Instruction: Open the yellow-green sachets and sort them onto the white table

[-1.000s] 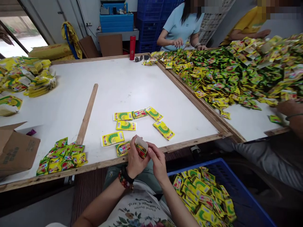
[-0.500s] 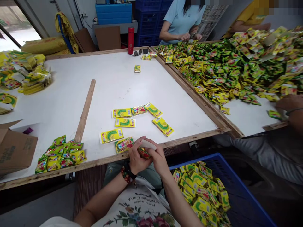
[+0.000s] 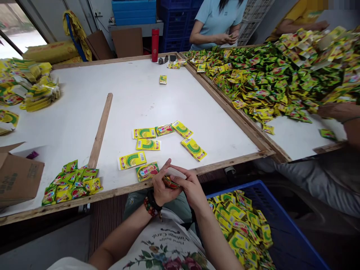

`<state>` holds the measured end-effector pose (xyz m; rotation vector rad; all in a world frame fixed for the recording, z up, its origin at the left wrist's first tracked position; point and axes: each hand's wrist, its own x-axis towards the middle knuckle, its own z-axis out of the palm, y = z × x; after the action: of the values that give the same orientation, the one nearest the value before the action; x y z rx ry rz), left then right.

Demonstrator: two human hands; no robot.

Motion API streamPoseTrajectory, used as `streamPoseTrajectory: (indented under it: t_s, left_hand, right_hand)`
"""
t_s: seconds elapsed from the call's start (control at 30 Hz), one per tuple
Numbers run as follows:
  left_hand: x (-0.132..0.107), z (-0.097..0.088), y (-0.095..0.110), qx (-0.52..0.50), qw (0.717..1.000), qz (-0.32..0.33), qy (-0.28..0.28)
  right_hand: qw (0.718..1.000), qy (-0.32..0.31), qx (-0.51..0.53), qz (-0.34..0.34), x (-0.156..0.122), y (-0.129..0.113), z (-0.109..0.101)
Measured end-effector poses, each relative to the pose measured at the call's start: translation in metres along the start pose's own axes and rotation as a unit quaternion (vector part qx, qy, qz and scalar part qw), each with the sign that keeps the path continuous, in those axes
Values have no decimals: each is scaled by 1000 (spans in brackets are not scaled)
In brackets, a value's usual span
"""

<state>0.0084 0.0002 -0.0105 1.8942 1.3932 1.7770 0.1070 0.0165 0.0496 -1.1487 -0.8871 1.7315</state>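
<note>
Both hands hold one small candy box (image 3: pixel 170 182) just over the table's front edge. Its pale flap stands up, partly covered by my fingers. My left hand (image 3: pixel 164 189) is wrapped round the box from the left. My right hand (image 3: pixel 192 186) grips it from the right, thumb on the flap. Just beyond my left hand lies a green-faced candy box (image 3: pixel 147 171). Several flat yellow candy boxes, such as this one (image 3: pixel 194 149), lie spread on the white table (image 3: pixel 135 101).
A blue crate (image 3: pixel 292 228) of filled boxes stands at lower right. Small packets (image 3: pixel 74 182) lie left of a wooden strip (image 3: pixel 101 129), near a cardboard box (image 3: pixel 21 176). A packet heap (image 3: pixel 267 75) covers the right table, with co-workers' hands (image 3: pixel 226 38) behind it.
My hands stay almost in place on the box; the right thumb has shifted slightly along the flap. The co-worker at the back has brought both hands together, and the hand at far right has moved up.
</note>
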Motion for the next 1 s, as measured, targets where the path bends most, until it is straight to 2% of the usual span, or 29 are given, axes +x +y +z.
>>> streamPoseTrajectory:
  t_s: [0.1, 0.2, 0.33, 0.43, 0.5, 0.53, 0.63, 0.73, 0.83, 1.0]
  left_hand:
    - [2, -3, 1, 11, 999, 5, -37]
    - [3, -6, 3, 21, 997, -25, -68]
    - [5, -8, 3, 32, 996, -37, -69]
    - [9, -9, 2, 36, 989, -59, -127]
    - [10, -9, 2, 35, 983, -79, -160]
    - [11, -9, 2, 31, 983, -85, -159]
    - [11, -9, 4, 9, 985, -107, -135]
    - [12, -8, 5, 1, 982, -131, -138]
    - [15, -10, 5, -1, 978, -158, -138]
    - [13, -9, 1, 2, 971, -186, -148]
  right_hand:
    - [997, 11, -64, -45, 0, 2, 2]
    - [973, -8, -185, -135, -5, 3, 1]
    - [901, -43, -327, -283, -9, 1, -7]
    - [849, -53, -391, -352, -8, 1, -8]
    - [835, -30, -411, -364, -7, 3, -6]
    - [838, -10, -412, -357, -7, 4, -4]
    - [870, 41, -386, -304, -6, 3, 1]
    - [888, 8, -376, -264, -7, -3, 1]
    - [857, -66, -432, -273, -9, -8, -4]
    - [788, -76, -519, -322, -6, -1, -11]
